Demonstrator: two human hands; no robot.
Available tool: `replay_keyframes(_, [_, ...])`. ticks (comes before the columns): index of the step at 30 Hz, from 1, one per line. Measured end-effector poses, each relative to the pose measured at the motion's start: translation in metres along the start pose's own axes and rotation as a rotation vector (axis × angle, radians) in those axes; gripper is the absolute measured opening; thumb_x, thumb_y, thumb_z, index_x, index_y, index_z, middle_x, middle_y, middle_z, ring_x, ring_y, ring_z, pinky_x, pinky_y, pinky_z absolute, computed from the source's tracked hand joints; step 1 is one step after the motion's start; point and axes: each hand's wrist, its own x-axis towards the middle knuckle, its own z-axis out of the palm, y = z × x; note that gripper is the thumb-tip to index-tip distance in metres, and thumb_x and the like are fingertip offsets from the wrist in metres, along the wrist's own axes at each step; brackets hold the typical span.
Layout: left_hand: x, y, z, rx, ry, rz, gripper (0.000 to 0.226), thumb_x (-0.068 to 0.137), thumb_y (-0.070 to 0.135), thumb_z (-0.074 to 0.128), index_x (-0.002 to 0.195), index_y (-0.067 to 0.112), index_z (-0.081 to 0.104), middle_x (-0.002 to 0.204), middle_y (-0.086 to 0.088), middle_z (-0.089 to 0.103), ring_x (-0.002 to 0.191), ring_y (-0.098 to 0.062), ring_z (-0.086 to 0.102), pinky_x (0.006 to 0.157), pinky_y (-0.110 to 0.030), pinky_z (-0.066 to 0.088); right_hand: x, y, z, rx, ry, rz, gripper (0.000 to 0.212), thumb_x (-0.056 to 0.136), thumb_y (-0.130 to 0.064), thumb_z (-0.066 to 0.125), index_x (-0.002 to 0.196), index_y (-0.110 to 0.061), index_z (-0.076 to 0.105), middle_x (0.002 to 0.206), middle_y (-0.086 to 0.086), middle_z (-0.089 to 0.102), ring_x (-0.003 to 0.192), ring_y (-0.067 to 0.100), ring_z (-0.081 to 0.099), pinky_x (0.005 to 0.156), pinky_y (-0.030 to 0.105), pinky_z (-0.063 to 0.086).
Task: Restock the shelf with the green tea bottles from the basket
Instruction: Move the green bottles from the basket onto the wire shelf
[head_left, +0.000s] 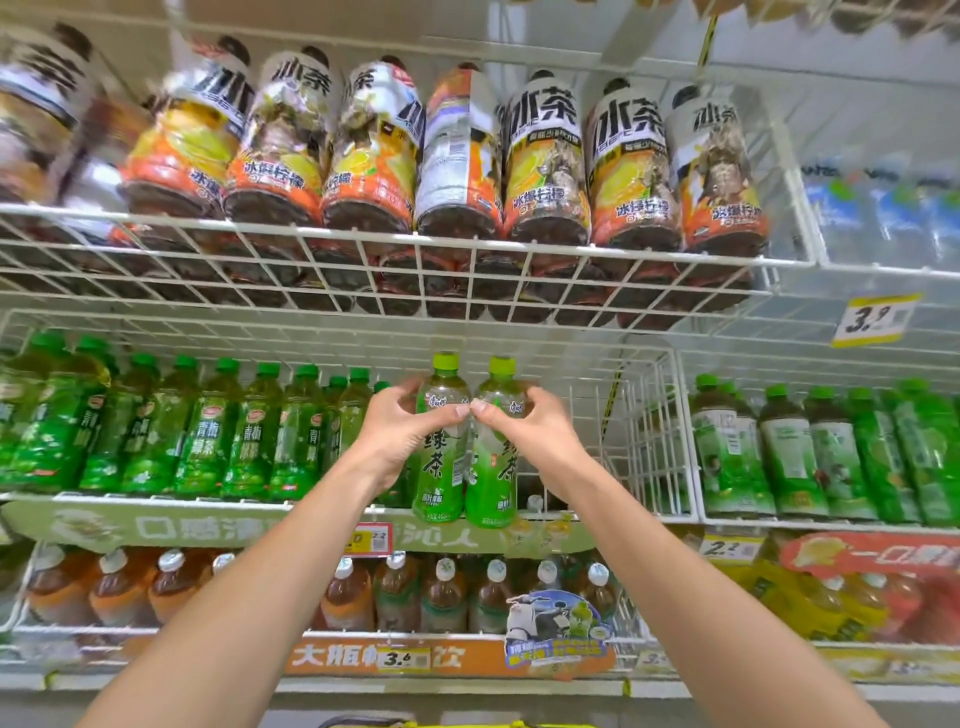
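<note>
Head view: 2 green tea bottles, 1 per hand, both upright and touching side by side at the shelf's front edge. The left hand (397, 431) wraps the left bottle (440, 441) at its shoulder; the right hand (537, 426) grips the right bottle (493, 452) likewise, thumbs meeting between them. The empty wire bay (597, 441) opens at 12 o'clock behind the bottles, stretching toward 3 o'clock, so the right hand sits nearer the free space. The stocked green row (208, 426) fills 9 o'clock. The basket is barely visible, cut off at 6 o'clock, and the bay floor is hidden behind the bottles.
</note>
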Motion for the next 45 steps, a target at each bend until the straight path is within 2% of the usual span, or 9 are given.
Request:
replay_keyframes(8, [0.014, -0.019, -0.002, -0.019, 0.022, 0.030, 0.089, 0.070, 0.028, 0.091, 0.146, 0.011, 0.048, 0.131, 0.004, 0.058, 0.117, -0.010, 0.050, 0.108, -0.035, 0.038, 0.018, 0.013, 0.010, 0.010, -0.010, 0.008, 0.082, 0.077, -0.062, 0.077, 0.144, -0.023, 0.050, 0.138, -0.008, 0.057, 0.128, 0.016, 0.053, 0.094, 0.030, 0.041])
replay_keyframes(12, [0.025, -0.014, -0.005, 0.072, -0.104, -0.068, 0.034, 0.077, 0.037, 0.086, 0.104, 0.033, 0.065, 0.092, 0.028, 0.070, 0.103, -0.004, 0.061, 0.105, -0.042, 0.040, 0.031, 0.015, 0.001, 0.008, -0.082, 0.075, 0.075, 0.088, -0.056, 0.069, 0.150, -0.024, 0.041, 0.149, -0.005, 0.047, 0.135, 0.021, 0.045, 0.108, 0.041, 0.037])
replay_keyframes(18, [0.044, -0.010, -0.018, 0.165, -0.150, -0.052, 0.085, 0.069, 0.054, 0.086, 0.141, 0.024, 0.053, 0.136, -0.001, 0.059, 0.124, -0.021, 0.056, 0.088, -0.037, 0.051, 0.038, 0.023, -0.006, -0.020, -0.127, 0.080, 0.062, 0.087, -0.055, 0.071, 0.138, -0.023, 0.056, 0.132, -0.005, 0.062, 0.123, 0.019, 0.057, 0.105, 0.039, 0.042])
replay_keyframes(25, [0.073, -0.020, -0.018, 0.309, -0.058, 0.035, 0.042, 0.081, 0.041, 0.081, 0.119, 0.026, 0.067, 0.117, 0.001, 0.070, 0.113, -0.022, 0.064, 0.098, -0.044, 0.054, 0.060, 0.036, 0.007, -0.007, -0.038, 0.073, 0.079, 0.072, -0.069, 0.076, 0.132, -0.019, 0.060, 0.132, -0.001, 0.064, 0.115, 0.019, 0.062, 0.104, 0.038, 0.047])
replay_keyframes(31, [0.104, -0.049, -0.026, 0.368, 0.006, 0.028, 0.070, 0.075, 0.045, 0.084, 0.136, 0.018, 0.060, 0.135, -0.003, 0.064, 0.124, -0.026, 0.057, 0.106, -0.053, 0.047, 0.089, 0.057, 0.029, -0.054, -0.091, 0.122, 0.072, 0.081, -0.058, 0.075, 0.136, -0.015, 0.056, 0.137, -0.004, 0.060, 0.113, 0.016, 0.061, 0.099, 0.027, 0.045])
replay_keyframes(34, [0.113, -0.070, -0.027, 0.288, 0.022, 0.007, 0.069, 0.077, 0.032, 0.086, 0.138, 0.013, 0.059, 0.140, -0.009, 0.060, 0.129, -0.023, 0.054, 0.110, -0.041, 0.042, 0.096, 0.071, 0.037, -0.064, -0.079, 0.140, 0.060, 0.089, -0.046, 0.072, 0.135, -0.011, 0.056, 0.121, -0.005, 0.058, 0.100, 0.010, 0.053, 0.088, 0.019, 0.040])
replay_keyframes(37, [0.121, -0.087, -0.025, 0.267, 0.031, 0.015, 0.060, 0.081, 0.025, 0.084, 0.134, 0.011, 0.061, 0.132, -0.004, 0.064, 0.119, -0.015, 0.056, 0.103, -0.031, 0.044, 0.107, 0.087, 0.043, -0.108, -0.075, 0.133, 0.058, 0.087, -0.053, 0.071, 0.128, -0.012, 0.062, 0.113, -0.007, 0.063, 0.096, 0.011, 0.060, 0.087, 0.019, 0.044])
replay_keyframes(40, [0.126, -0.093, -0.027, 0.322, -0.003, 0.015, 0.035, 0.084, 0.026, 0.080, 0.117, 0.024, 0.069, 0.097, 0.017, 0.069, 0.078, 0.008, 0.061, 0.084, -0.023, 0.049, 0.119, 0.098, 0.049, -0.133, -0.094, 0.143, 0.070, 0.076, -0.070, 0.073, 0.128, -0.024, 0.067, 0.126, -0.006, 0.068, 0.111, 0.014, 0.065, 0.100, 0.029, 0.050])
replay_keyframes(45, [0.152, -0.103, -0.026, 0.610, -0.044, 0.045, 0.017, 0.083, 0.038, 0.080, 0.095, 0.025, 0.078, 0.078, 0.013, 0.074, 0.064, 0.008, 0.062, 0.062, -0.012, 0.041, 0.145, 0.124, 0.049, -0.261, -0.089, 0.151, 0.012, 0.086, -0.051, 0.075, 0.088, -0.040, 0.070, 0.080, -0.023, 0.068, 0.076, -0.012, 0.061, 0.081, 0.016, 0.050])
